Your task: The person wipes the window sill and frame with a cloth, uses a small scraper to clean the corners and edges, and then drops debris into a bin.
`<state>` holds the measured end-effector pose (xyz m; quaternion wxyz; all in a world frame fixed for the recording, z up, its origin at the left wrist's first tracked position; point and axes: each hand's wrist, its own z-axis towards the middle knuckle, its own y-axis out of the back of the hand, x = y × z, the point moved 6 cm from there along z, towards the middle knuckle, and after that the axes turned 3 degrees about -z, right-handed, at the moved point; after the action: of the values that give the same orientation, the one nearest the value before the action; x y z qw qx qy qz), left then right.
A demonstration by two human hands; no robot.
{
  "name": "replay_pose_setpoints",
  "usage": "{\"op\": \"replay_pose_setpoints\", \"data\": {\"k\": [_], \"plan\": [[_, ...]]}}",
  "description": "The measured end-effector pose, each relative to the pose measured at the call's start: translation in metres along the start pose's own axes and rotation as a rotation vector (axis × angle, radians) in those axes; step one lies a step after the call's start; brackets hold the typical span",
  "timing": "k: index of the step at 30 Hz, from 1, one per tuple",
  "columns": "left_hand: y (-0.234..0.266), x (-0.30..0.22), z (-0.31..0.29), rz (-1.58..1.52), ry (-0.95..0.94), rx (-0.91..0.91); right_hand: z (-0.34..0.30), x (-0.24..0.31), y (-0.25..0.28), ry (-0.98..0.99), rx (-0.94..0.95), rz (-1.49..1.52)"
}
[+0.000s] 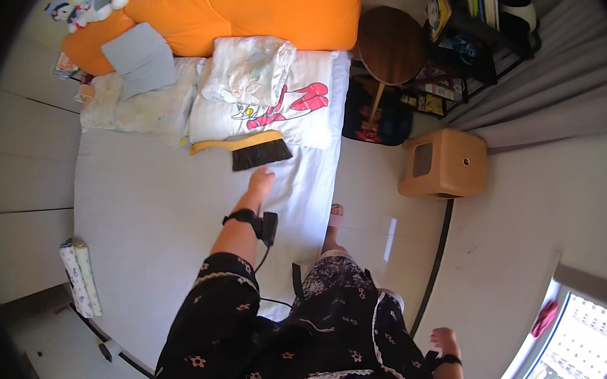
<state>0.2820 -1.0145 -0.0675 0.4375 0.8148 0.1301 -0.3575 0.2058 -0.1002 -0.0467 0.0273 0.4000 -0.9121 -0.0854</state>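
My left hand (262, 181) is over the bed near the pillows, its fingers curled together; what they hold, if anything, is hidden. Just beyond it lies a bed brush (259, 157) with dark bristles and a curved wooden handle that points left, along the edge of a white pillow (314, 128) with a red print. Wrinkles run through the pale bed sheet (164, 198) beside this hand. My right hand (444, 340) hangs at my right side, away from the bed, with loosely bent fingers and nothing seen in them.
A folded patterned cloth (249, 71) tops the white pillow; a grey cushion (141, 57) leans on the orange headboard (262, 6). To the right are a round wooden stool (392, 44), a tan box-shaped stool (452, 164) and a shelf (477, 60). Two rolls (81, 278) lie at the bed's lower left.
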Motion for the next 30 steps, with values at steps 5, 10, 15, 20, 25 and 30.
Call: {"op": "replay_pose_setpoints", "data": {"k": [5, 10, 15, 20, 25, 30], "plan": [[-0.012, -0.028, 0.075, -0.033, 0.221, 0.072, -0.104, 0.061, -0.042, -0.140, -0.196, -0.075], [-0.042, -0.020, 0.130, 0.253, -0.031, 0.076, -0.185, 0.240, -0.071, 0.332, -0.526, -0.387], [-0.047, -0.024, 0.124, 0.640, -0.082, 0.281, -0.217, 0.315, -0.086, 0.415, -0.601, -0.434], [-0.060, -0.057, 0.040, 1.257, -0.311, 0.392, -0.223, 0.298, -0.087, 0.365, -0.586, -0.434], [-0.069, -0.041, -0.053, 1.151, -0.378, 0.367, -0.213, 0.235, -0.079, 0.360, -0.600, -0.446], [-0.069, -0.001, -0.113, 0.917, 0.103, 0.513, -0.213, 0.154, -0.058, 0.384, -0.641, -0.388]]}}
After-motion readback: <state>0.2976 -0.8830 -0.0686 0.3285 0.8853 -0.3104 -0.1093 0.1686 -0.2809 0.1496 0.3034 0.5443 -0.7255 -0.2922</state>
